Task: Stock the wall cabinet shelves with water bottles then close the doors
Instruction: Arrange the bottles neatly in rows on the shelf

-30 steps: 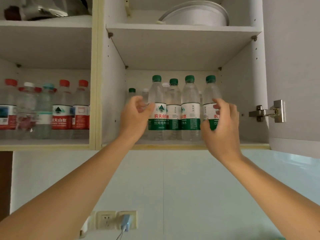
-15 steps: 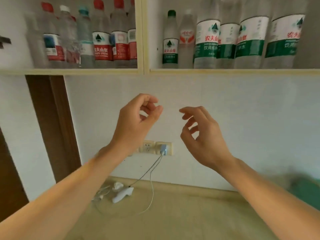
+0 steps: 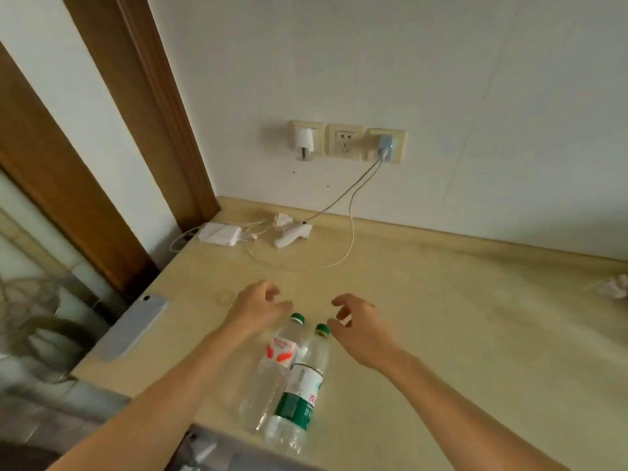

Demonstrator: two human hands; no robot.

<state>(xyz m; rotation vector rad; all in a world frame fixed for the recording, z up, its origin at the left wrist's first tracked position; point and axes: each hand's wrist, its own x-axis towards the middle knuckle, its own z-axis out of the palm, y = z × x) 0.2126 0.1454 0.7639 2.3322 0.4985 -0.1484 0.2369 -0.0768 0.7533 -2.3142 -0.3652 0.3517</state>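
Note:
Two clear water bottles stand side by side on the beige counter point(image 3: 441, 300) near its front edge. The left bottle point(image 3: 272, 368) has a white and red label and a green cap. The right bottle point(image 3: 302, 389) has a white and green label and a green cap. My left hand point(image 3: 253, 309) hovers just left of the caps, fingers loosely curled, holding nothing. My right hand point(image 3: 360, 326) hovers just right of the caps, fingers spread and empty. The wall cabinet is out of view.
A grey phone point(image 3: 131, 331) lies at the counter's left edge. A white adapter point(image 3: 219, 233), a white handheld device point(image 3: 292, 234) and cables lie at the back left under the wall sockets point(image 3: 345, 142). Crumpled tissue point(image 3: 611, 287) sits far right. A brown door frame point(image 3: 142, 107) stands left.
The view has swung down from the stocked cabinet shelf to the counter. Both hands have dropped from the shelf bottles to just above the two bottles standing on the counter.

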